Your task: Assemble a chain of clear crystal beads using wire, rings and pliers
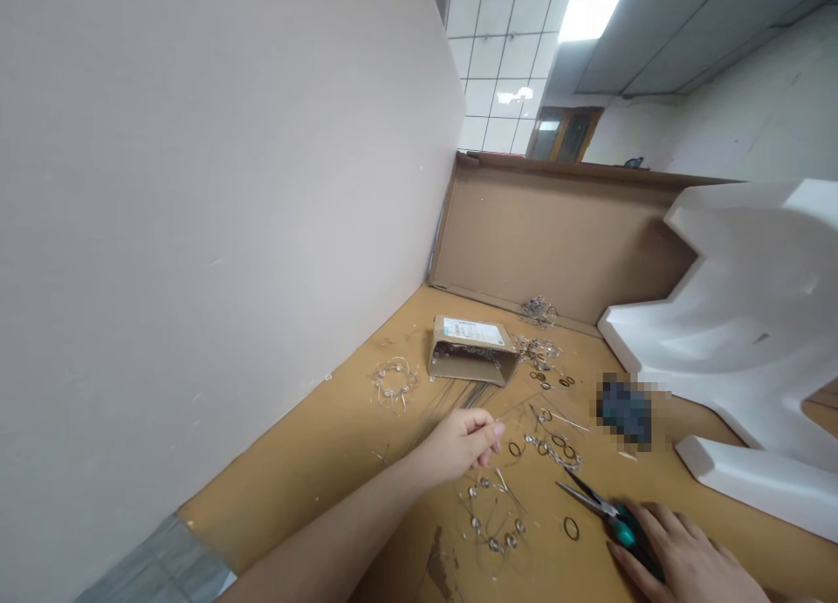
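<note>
My left hand (463, 446) is over the middle of the table, its thumb and fingers pinched together. What the pinch holds is too fine to make out; a faint thin wire runs close by the fingertips. At the lower right, my right hand (684, 555) grips needle-nose pliers (619, 520) by their teal and black handles, the jaws parted and pointing up-left. Below my left hand lies a wire ring with clear beads (494, 544). A beaded wire strand (556, 453) with dark rings lies between the hands. One loose dark ring (572, 529) sits left of the pliers.
An open cardboard box (468, 350) lies beyond my left hand, with thin wires before it. Another beaded ring (394, 380) is to its left, beaded pieces (540, 352) to its right. White foam (752, 298) borders the right side; a pale panel (229, 193) rises on the left.
</note>
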Tool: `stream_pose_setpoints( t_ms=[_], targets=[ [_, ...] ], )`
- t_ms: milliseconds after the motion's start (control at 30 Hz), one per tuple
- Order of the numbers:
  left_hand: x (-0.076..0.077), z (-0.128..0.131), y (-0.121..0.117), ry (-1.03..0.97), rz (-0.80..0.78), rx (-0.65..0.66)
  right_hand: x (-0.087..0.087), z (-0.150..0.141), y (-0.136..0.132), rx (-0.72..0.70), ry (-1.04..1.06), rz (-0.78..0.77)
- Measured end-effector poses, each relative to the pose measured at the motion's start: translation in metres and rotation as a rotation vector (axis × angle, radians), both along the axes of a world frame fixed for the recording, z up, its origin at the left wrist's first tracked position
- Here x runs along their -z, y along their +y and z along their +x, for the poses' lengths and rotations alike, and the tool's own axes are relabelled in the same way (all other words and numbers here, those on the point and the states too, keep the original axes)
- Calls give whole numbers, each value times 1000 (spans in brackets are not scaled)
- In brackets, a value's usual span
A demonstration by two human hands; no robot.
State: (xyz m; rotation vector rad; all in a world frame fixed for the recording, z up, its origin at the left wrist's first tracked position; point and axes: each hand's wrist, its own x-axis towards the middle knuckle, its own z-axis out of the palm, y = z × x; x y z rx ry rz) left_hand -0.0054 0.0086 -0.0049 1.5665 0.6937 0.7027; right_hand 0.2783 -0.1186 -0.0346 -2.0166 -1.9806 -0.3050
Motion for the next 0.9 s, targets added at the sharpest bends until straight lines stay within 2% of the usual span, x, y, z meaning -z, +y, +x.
stream_pose_setpoints(
  t_ms=[67,200,300,367,467,633,700,800,900],
  targets=[
    [-1,-2,-3,56,68,47,-17,-7,7,-35,96,-82],
    [2,-3,-9,157,173,199,-62,-50,27,-136,508,-281],
    [3,-3,-12,204,196,262,-77,-89,38,-197,851,-427],
    [3,-3,-13,229,231,257,-75,-107,42,-239,957,-513],
    [3,-1,-14,247,311,200,-67,-116,44,-212,1041,-549],
    [4,2,-13,194,317,109,-53,-102,44,-146,1106,-492],
    [5,2,-10,209,337,15,-45,-94,45,-85,1127,-421],
    [9,1,-4,373,480,-113,-32,-84,46,-14,1138,-343],
    [17,3,-1,531,580,-74,-21,-83,45,-9,1126,-327]
  ],
)
